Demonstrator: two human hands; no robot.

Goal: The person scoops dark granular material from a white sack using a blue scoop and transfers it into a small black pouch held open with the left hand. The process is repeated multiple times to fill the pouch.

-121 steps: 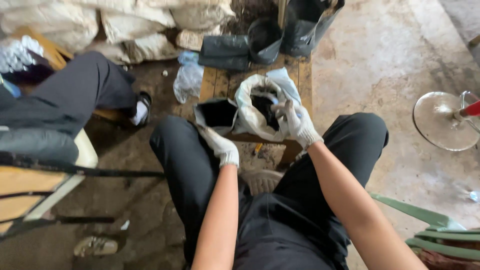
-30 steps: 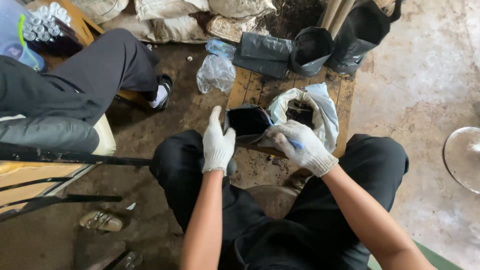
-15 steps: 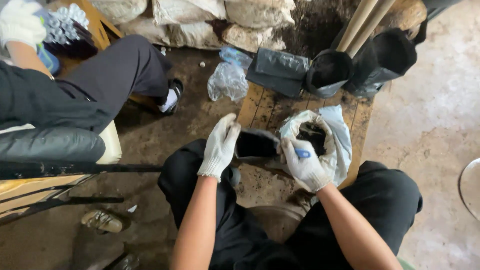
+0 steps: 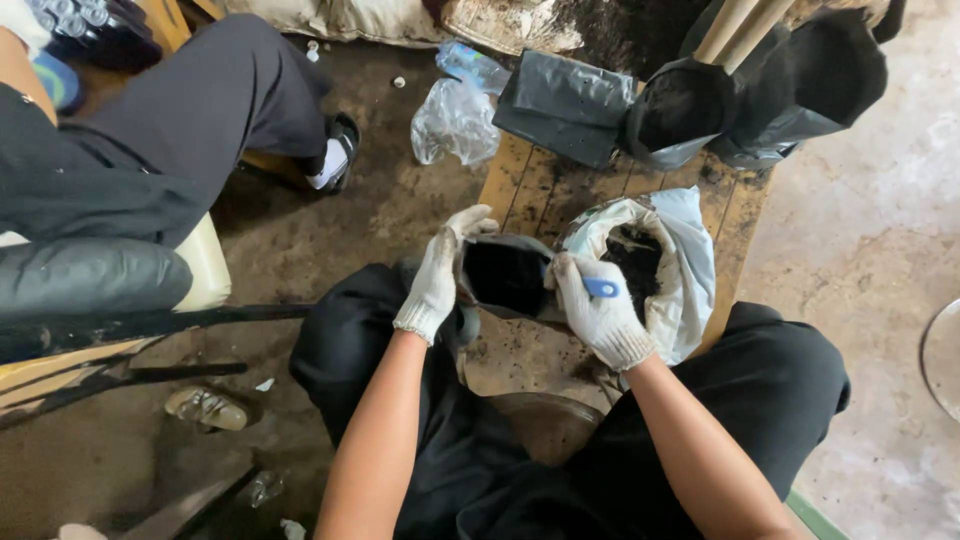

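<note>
Both my hands wear white knit gloves. My left hand [image 4: 438,275] grips the rim of a small black grow bag [image 4: 505,275] and holds its mouth wide; dark soil shows inside. My right hand [image 4: 597,310] is closed on a blue-handled scoop [image 4: 601,288] at the bag's right rim. Just to the right stands a white sack [image 4: 680,265] with dark soil in it. Both sit on a wooden pallet [image 4: 530,190] between my knees.
Filled black grow bags [image 4: 690,110] and a flat empty one [image 4: 565,100] stand at the pallet's far edge, with wooden poles behind. A clear plastic bag [image 4: 455,120] lies on the dirt floor. Another person's legs [image 4: 190,110] and a chair [image 4: 110,290] are at the left.
The view has shifted and come closer. My right hand with the scoop has moved from the white sack to the black bag's rim. My left hand keeps its hold on the bag.
</note>
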